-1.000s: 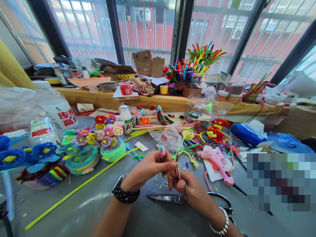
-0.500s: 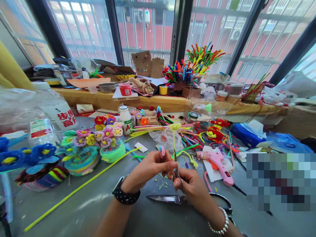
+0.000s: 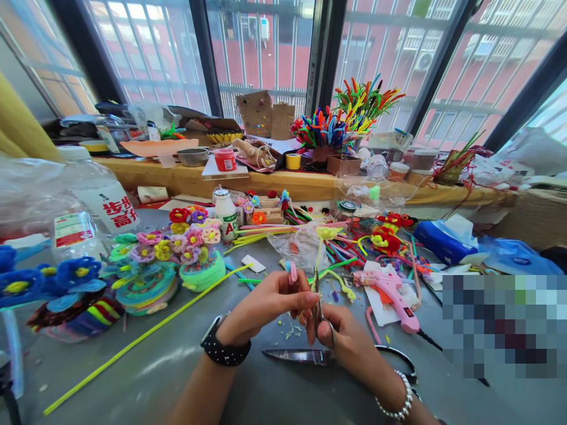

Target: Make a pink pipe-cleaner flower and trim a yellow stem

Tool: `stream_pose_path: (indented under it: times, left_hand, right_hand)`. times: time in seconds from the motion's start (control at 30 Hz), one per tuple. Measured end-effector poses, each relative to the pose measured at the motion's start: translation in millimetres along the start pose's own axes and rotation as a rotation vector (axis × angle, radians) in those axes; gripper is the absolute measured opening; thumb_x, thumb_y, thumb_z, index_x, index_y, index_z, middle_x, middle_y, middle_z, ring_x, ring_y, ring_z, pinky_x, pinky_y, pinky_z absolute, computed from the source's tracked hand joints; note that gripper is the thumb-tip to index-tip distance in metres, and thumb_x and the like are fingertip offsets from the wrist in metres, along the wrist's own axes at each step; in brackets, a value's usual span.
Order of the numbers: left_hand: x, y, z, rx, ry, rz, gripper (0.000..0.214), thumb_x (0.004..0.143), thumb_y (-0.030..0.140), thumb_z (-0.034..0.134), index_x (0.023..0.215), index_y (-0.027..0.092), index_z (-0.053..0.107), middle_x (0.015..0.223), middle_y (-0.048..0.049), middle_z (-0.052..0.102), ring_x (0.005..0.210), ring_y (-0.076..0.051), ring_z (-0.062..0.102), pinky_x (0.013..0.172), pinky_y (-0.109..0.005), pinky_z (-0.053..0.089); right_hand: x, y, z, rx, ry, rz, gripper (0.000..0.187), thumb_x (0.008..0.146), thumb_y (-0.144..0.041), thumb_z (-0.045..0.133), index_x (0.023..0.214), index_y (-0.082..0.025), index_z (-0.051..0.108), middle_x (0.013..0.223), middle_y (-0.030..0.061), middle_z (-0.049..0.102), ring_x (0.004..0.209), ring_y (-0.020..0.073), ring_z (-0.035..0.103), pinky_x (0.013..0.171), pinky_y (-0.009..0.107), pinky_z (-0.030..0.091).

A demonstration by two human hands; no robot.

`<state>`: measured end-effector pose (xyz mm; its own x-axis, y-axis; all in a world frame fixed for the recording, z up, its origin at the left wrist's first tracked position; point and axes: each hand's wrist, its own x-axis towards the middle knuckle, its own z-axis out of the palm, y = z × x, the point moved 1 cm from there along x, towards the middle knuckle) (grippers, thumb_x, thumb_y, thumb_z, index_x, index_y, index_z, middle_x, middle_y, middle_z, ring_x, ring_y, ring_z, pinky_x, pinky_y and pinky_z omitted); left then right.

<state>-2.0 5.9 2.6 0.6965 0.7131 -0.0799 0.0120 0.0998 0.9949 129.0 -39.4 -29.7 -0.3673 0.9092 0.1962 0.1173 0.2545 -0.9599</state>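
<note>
My left hand (image 3: pixel 283 301) is closed, with thumb and fingers pinched at the lower end of a pale yellow pipe-cleaner flower (image 3: pixel 326 233) that stands upright above it. A small pink and blue piece (image 3: pixel 291 270) shows at the left index finger. In my right hand (image 3: pixel 343 333) are small metal scissors (image 3: pixel 316 289), blades pointing up beside the flower's stem and a finger through a handle loop. The two hands meet, so the stem's lowest part is hidden. Beneath them on the table lies a larger pair of scissors (image 3: pixel 301 356) with dark handles.
Finished pipe-cleaner flower pots (image 3: pixel 204 271) stand on the left, with a long yellow pipe cleaner (image 3: pixel 146 342) before them. A pink glue gun (image 3: pixel 392 295) lies at right, its cable trailing. Behind are loose pipe cleaners (image 3: pixel 266 232), a white bottle (image 3: pixel 225 212) and a blue tissue pack (image 3: pixel 445 239).
The yellow flower has shifted slightly right and tilted, its head turned more side-on. The scissors in my right hand have turned a little, and their blades show more upright beside the stem.
</note>
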Motion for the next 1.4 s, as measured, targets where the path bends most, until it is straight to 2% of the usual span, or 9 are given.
stream_pose_path:
  times: [0.1,0.23,0.43,0.67,0.8,0.9,1.1,1.27,1.4]
  left_hand:
    - [0,-2,-0.5,0.016,-0.018,-0.011,0.019,0.068,0.027,0.057,0.059,0.015,0.045,0.050,0.0038,0.051,0.047,-0.008,0.047,0.048,-0.021,0.032]
    - [0,-2,-0.9,0.005,0.005,-0.007,0.020,0.067,0.027,0.058,0.058,0.015,0.044,0.051,0.0035,0.053,0.048,-0.007,0.047,0.049,-0.022,0.033]
    - [0,0,-1.8,-0.001,0.033,-0.013,0.021,0.067,0.029,0.058,0.059,0.015,0.044,0.051,0.0038,0.053,0.048,-0.007,0.047,0.050,-0.021,0.034]
    - [-1,-1,-0.6,-0.012,-0.005,0.018,0.019,0.069,0.027,0.056,0.060,0.015,0.045,0.051,0.0036,0.052,0.047,-0.008,0.049,0.048,-0.021,0.035]
    - [-2,-1,-0.3,-0.059,-0.029,0.026,0.019,0.070,0.027,0.055,0.061,0.016,0.043,0.052,0.0035,0.053,0.042,-0.009,0.050,0.043,-0.022,0.035]
    - [-1,-1,-0.1,-0.040,-0.042,0.002,0.020,0.069,0.028,0.056,0.061,0.015,0.044,0.051,0.0031,0.054,0.043,-0.008,0.050,0.044,-0.021,0.035]
    - [-1,1,0.9,0.009,-0.077,-0.049,0.023,0.068,0.032,0.057,0.059,0.014,0.046,0.051,0.0028,0.054,0.049,-0.008,0.050,0.048,-0.020,0.036]
    - [-1,0,-0.3,0.008,-0.066,-0.039,0.022,0.068,0.030,0.057,0.059,0.014,0.045,0.050,0.0039,0.051,0.047,-0.007,0.047,0.047,-0.020,0.034]
    - [-1,1,-0.7,0.022,-0.040,-0.041,0.022,0.067,0.029,0.059,0.059,0.015,0.045,0.050,0.0043,0.050,0.047,-0.007,0.047,0.048,-0.020,0.034]
  right_hand:
    - [0,0,-1,0.004,-0.011,-0.009,0.057,0.065,-0.069,0.031,0.060,-0.015,0.049,0.056,-0.0010,0.041,0.053,0.0109,0.036,0.047,0.021,0.029]
    - [1,3,-1,-0.017,0.061,0.059,0.056,0.062,-0.070,0.037,0.051,-0.015,0.045,0.049,-0.0027,0.037,0.046,0.0087,0.031,0.042,0.020,0.025]
    - [1,5,0,-0.067,0.130,0.123,0.054,0.062,-0.067,0.042,0.044,-0.016,0.041,0.043,-0.0027,0.039,0.042,0.0085,0.034,0.042,0.020,0.027]
    - [-1,0,0,0.000,-0.010,0.006,0.060,0.066,-0.070,0.026,0.057,-0.015,0.049,0.057,-0.0007,0.041,0.051,0.0097,0.035,0.047,0.020,0.029]
    - [-4,3,2,-0.006,-0.076,-0.021,0.064,0.069,-0.069,0.018,0.072,-0.014,0.052,0.059,-0.0023,0.036,0.051,0.0088,0.030,0.046,0.019,0.026]
    - [-5,2,1,0.010,-0.088,-0.050,0.066,0.067,-0.070,0.018,0.075,-0.014,0.052,0.059,-0.0028,0.034,0.051,0.0087,0.028,0.046,0.019,0.025]
    - [-3,-6,-2,0.031,-0.029,-0.068,0.063,0.068,-0.069,0.024,0.069,-0.013,0.053,0.062,-0.0008,0.041,0.052,0.0087,0.031,0.048,0.020,0.028]
    - [-1,-1,-5,-0.029,0.071,-0.030,0.061,0.063,-0.071,0.030,0.055,-0.014,0.051,0.051,-0.0017,0.039,0.047,0.0092,0.031,0.044,0.021,0.028]
    - [-1,5,-7,-0.059,0.110,0.014,0.058,0.062,-0.070,0.035,0.052,-0.015,0.051,0.047,-0.0022,0.038,0.046,0.0091,0.032,0.041,0.020,0.026]
